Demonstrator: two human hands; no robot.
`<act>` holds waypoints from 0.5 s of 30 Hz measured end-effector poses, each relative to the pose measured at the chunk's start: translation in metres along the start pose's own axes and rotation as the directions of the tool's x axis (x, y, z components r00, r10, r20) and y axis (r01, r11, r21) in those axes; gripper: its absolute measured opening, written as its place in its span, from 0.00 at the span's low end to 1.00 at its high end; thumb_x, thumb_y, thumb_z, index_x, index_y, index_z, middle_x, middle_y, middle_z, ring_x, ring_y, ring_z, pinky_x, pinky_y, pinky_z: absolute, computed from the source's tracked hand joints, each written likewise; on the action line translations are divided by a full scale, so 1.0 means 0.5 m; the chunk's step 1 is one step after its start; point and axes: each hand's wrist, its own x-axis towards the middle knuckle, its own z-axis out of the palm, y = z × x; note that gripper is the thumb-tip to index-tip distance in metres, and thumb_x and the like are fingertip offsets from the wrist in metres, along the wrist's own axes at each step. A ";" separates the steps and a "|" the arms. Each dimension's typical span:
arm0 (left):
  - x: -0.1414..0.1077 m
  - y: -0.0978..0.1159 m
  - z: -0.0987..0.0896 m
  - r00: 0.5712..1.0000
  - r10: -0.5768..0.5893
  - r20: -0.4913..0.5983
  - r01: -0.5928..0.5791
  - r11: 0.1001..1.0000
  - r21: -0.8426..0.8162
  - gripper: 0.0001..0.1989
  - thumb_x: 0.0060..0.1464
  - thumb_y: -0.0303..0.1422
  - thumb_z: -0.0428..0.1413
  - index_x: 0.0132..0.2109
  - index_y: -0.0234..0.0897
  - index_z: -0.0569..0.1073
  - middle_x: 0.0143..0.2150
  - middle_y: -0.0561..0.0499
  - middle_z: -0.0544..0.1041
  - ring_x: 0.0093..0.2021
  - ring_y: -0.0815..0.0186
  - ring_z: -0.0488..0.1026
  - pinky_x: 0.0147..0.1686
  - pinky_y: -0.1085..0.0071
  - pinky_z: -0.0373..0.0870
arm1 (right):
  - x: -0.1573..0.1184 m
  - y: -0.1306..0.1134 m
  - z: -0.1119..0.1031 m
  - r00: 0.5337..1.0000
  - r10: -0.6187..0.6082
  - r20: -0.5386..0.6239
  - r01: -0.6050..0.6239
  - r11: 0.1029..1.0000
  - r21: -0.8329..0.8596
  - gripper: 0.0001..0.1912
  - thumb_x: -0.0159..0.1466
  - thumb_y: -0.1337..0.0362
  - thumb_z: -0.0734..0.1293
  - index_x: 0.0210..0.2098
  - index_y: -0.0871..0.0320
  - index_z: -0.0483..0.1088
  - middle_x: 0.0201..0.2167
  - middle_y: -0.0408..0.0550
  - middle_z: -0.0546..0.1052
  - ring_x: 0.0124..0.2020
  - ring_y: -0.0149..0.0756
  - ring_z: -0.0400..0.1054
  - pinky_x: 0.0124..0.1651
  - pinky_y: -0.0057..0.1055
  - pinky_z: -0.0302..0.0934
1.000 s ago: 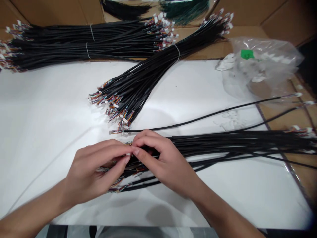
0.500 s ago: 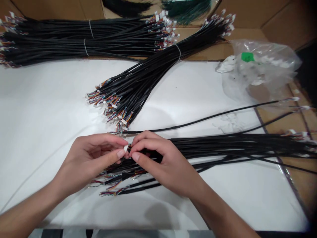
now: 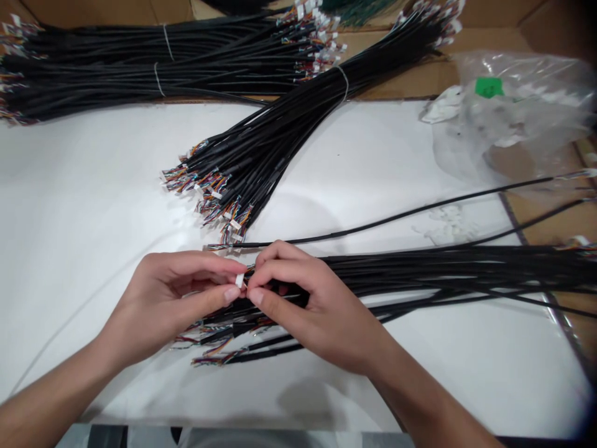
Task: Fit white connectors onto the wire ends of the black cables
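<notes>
A small white connector (image 3: 239, 280) is pinched between the thumb and forefinger of my left hand (image 3: 172, 305). Close beside it, my right hand (image 3: 298, 298) pinches a thin wire (image 3: 245, 285) at the connector's edge; whether the wire sits in the connector I cannot tell. Beneath both hands lies a loose bunch of black cables (image 3: 420, 274) running off to the right. Stripped ends with coloured wires (image 3: 209, 361) stick out below my hands. One single cable (image 3: 373, 223) with coloured wire ends lies just above my fingers.
A tied cable bundle (image 3: 289, 118) with white connectors slants across the table's back. More tied bundles (image 3: 140, 68) lie at the upper left. To the right are a clear plastic bag (image 3: 527, 118) with a green label and a small pile of white connectors (image 3: 450, 224). Cardboard (image 3: 494, 43) borders the back.
The view has shifted slightly, so the bag and bundles sit a little higher and farther right. My fingers have parted slightly, showing more of the white connector and a thin wire.
</notes>
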 end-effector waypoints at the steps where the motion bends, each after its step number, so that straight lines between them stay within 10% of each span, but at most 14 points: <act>1: 0.000 0.000 0.000 1.000 -0.003 -0.003 0.003 1.000 -0.004 0.11 0.50 0.27 0.65 0.38 0.51 0.82 0.35 0.61 0.83 0.33 0.75 0.79 0.35 0.89 0.75 | 0.000 0.000 0.001 1.000 0.000 -0.002 0.000 1.000 0.001 0.07 0.62 0.73 0.65 0.30 0.62 0.74 0.34 0.44 0.69 0.35 0.26 0.64 0.38 0.24 0.58; 15: -0.007 0.022 0.017 0.995 -0.069 -0.075 0.058 0.990 -0.129 0.05 0.50 0.25 0.63 0.30 0.38 0.82 0.27 0.53 0.81 0.26 0.73 0.76 0.26 0.87 0.72 | 0.001 -0.002 0.002 1.000 0.001 -0.018 -0.001 1.000 -0.014 0.07 0.63 0.73 0.65 0.30 0.63 0.75 0.34 0.44 0.69 0.36 0.27 0.65 0.42 0.26 0.59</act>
